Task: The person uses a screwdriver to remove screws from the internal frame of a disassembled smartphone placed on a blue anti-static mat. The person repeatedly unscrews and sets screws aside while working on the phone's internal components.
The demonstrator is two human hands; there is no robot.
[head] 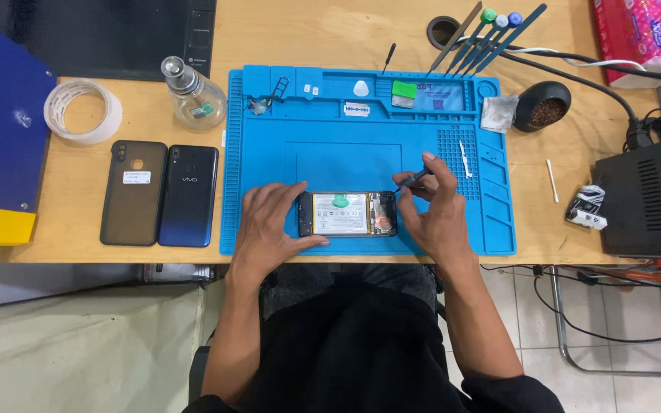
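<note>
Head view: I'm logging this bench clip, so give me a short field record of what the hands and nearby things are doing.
left hand: steadies the opened phone at its left end
right hand: holds a thin tool, tip at the phone's upper right corner
phone: back off, battery showing, lying flat
surface: blue work mat on a wooden desk
beside mat: two phone back covers, tape roll, glass bottle

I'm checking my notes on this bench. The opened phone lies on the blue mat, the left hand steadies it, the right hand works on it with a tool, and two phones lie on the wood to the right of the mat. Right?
Not quite. In the head view the two phones lie left of the blue mat, not right. The rest holds: left hand steadies the opened phone, right hand holds the tool.
</note>
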